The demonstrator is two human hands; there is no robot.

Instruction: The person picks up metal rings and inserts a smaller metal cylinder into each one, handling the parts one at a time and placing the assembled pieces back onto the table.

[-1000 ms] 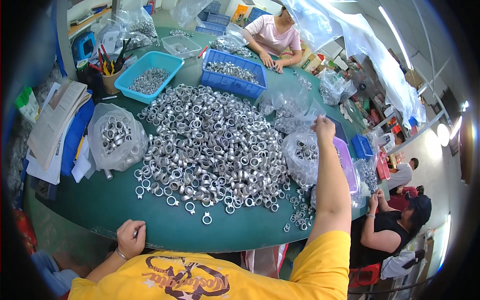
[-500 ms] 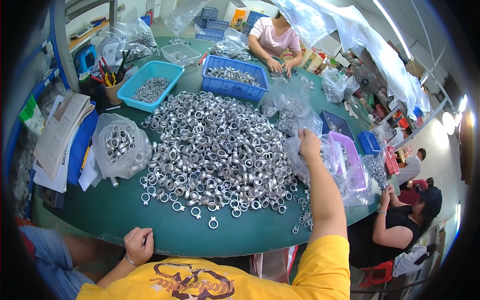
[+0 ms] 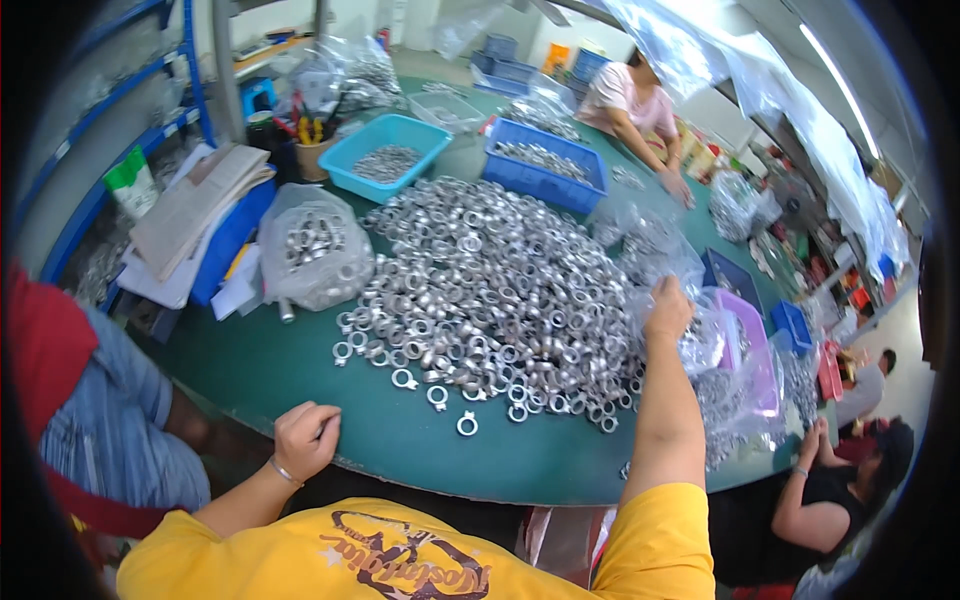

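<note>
A large heap of silver metal rings with small lugs (image 3: 500, 290) spreads across the green table. My right arm reaches past its right side, and my right hand (image 3: 668, 308) is curled beside a clear plastic bag (image 3: 700, 335). Its fingertips are hidden, so what it grips does not show. My left hand (image 3: 307, 440) rests closed at the table's near edge. A dark spot shows in its curled fingers, too small to name. One loose ring (image 3: 467, 424) lies apart at the heap's near side. Left of the heap stands an open plastic bag of rings (image 3: 315, 248).
Behind the heap are a turquoise tub (image 3: 345, 180) and a blue crate (image 3: 560, 188), both holding metal parts. A purple basket (image 3: 762, 365) stands at right. Papers and newspaper (image 3: 205, 205) lie at left. A co-worker in pink (image 3: 640, 105) works across the table; another in black (image 3: 815, 505) is at right.
My view has swung left, so the table appears further right. My left hand has risen slightly at the table edge. My right hand stays by the plastic bag. The co-worker in pink has shifted their hands.
</note>
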